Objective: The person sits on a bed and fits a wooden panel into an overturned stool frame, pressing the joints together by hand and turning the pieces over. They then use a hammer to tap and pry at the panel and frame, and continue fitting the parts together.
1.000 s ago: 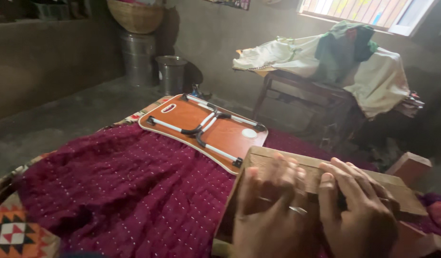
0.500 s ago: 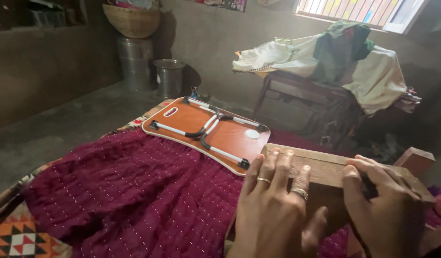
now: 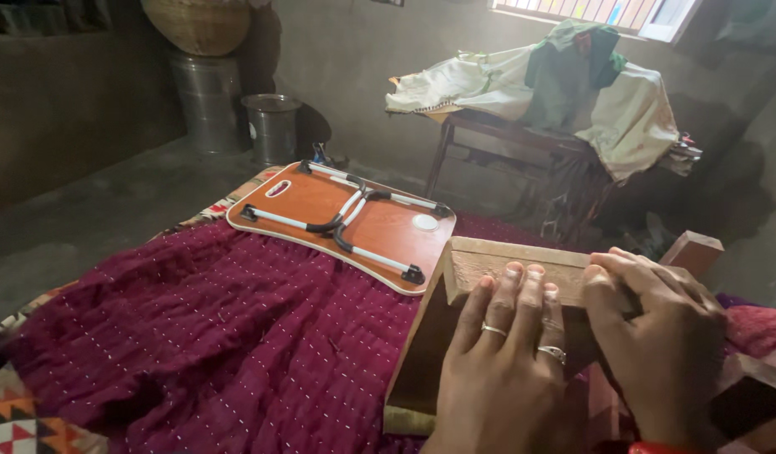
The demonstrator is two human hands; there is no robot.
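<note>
Right now your left hand [image 3: 507,370] and right hand [image 3: 657,345] lie flat, fingers [image 3: 522,290] together, on the wooden frame [image 3: 497,261], its long axis running crosswise beneath both.

- I see a maroon bedspread [image 3: 211,336] with white dotted stitching.
- Far off lies an orange-brown folding tray [image 3: 337,223] with white-and-black legs.
- Near left, an orange-and-white triangle-patterned quilt [image 3: 18,424].
- Pale tan wooden box [image 3: 505,269].
</note>
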